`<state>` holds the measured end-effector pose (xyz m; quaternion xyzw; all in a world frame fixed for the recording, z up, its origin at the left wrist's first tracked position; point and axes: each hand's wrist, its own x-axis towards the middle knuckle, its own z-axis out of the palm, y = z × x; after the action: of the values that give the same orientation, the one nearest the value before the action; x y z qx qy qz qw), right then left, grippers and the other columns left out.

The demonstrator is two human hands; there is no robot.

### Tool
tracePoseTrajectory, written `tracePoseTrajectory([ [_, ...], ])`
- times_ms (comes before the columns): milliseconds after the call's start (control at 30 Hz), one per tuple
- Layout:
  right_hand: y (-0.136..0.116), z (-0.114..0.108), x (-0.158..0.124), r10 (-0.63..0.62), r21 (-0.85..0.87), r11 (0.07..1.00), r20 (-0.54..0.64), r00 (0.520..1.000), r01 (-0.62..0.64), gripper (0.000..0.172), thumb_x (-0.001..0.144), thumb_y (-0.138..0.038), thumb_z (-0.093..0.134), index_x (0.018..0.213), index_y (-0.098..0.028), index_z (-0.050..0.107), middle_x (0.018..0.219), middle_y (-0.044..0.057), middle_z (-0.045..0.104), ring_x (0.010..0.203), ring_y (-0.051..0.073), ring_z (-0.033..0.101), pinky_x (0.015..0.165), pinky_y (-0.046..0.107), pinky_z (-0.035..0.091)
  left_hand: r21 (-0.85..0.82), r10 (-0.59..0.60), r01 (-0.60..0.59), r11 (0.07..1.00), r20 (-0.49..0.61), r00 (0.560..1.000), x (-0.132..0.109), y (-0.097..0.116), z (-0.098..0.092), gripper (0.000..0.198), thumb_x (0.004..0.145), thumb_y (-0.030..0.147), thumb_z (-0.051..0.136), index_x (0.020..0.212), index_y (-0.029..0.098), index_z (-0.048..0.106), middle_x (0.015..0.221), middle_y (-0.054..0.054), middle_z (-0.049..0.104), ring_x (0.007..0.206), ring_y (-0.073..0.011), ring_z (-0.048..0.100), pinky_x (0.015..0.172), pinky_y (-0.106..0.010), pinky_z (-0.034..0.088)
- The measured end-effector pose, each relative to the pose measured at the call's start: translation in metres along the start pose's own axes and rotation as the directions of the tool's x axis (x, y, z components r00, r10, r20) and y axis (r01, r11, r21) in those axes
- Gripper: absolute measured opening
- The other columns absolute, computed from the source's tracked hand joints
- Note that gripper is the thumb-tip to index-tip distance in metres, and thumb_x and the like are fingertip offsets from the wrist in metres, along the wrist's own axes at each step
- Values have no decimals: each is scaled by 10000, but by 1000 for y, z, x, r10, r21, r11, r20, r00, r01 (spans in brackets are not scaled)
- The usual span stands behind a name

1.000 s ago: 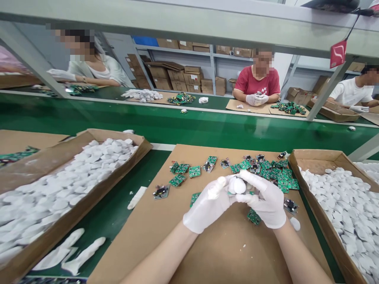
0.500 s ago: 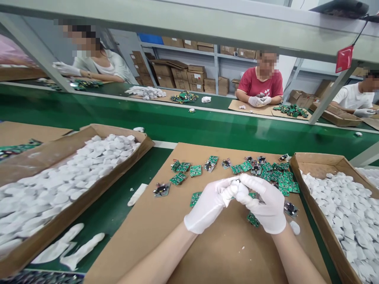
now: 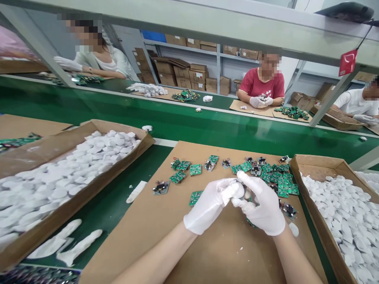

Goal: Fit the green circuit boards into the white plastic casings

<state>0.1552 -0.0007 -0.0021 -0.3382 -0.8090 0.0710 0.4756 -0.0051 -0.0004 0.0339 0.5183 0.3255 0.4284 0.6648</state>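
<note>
Both hands wear thin white gloves and meet above a brown cardboard sheet (image 3: 142,232). Between the fingertips is a small rounded lump (image 3: 245,193), whitish with a dark grey side; the fingers mostly cover it, so its kind cannot be told. My left hand (image 3: 207,205) pinches it from the left, thumb and fingers closed. My right hand (image 3: 263,205) curls round its other side. Green circuit boards (image 3: 195,169) lie scattered behind the hands, some with black components facing up. A loose white piece (image 3: 293,229) rests right of my right wrist.
A long cardboard tray (image 3: 89,193) of white lumps stands left, another tray (image 3: 319,163) right. Limp white pieces (image 3: 79,248) lie on the green surface at lower left. Beyond a green conveyor belt (image 3: 177,122), co-workers sit, including a person in red (image 3: 262,85). A metal beam (image 3: 189,23) crosses above.
The fingers have shifted round the lump, and its dark grey side now shows between the hands. My right fingertips sit slightly lower. The view has shifted a little.
</note>
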Motion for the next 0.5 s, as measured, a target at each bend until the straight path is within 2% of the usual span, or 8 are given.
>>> tracePoseTrajectory([
  [67,0,0,0,-2,4,1000,15,1000,2,645,903,-276,628,1480,-353,352,987,45,657,738,164,634,666,295,545,-2,-19,19,1000,14,1000,0,1,1,328,782,312,580,533,194,403,658,-9,483,670,-153,429,612,-298,308],
  [200,-3,1,2,37,58,998,10,999,-38,574,912,-277,618,1443,-351,413,1078,74,634,838,184,646,729,316,566,69,10,-5,998,-68,998,-1,0,1,266,793,250,580,567,184,454,647,8,473,666,-143,420,636,-300,311],
  [267,-6,1,5,59,161,986,-35,998,-53,501,926,-273,597,1401,-349,459,1048,65,617,856,183,647,714,316,578,36,67,-65,997,-56,996,-2,-1,0,303,832,381,577,615,185,500,659,7,465,672,-151,410,662,-313,337],
  [367,-8,-1,9,55,307,951,-65,996,-33,442,948,-273,560,1376,-352,480,997,49,592,926,201,652,752,364,593,-110,152,-149,983,18,988,-3,-5,-2,493,825,654,485,698,184,566,700,-13,476,718,-182,422,697,-344,381],
  [433,-8,-3,10,36,305,952,-26,999,-26,419,953,-273,550,1362,-359,509,1033,58,589,1003,221,641,829,404,582,-138,157,-153,979,20,987,-3,-8,-4,509,821,670,492,742,180,604,741,-33,523,769,-203,450,739,-362,399],
  [500,-8,-5,10,31,260,965,1,1000,-30,397,950,-259,557,1331,-372,552,1102,69,583,1065,232,622,893,416,559,-129,150,-150,980,-12,989,-2,-11,-7,396,847,560,552,766,181,634,756,-38,556,809,-210,472,791,-367,405],
])
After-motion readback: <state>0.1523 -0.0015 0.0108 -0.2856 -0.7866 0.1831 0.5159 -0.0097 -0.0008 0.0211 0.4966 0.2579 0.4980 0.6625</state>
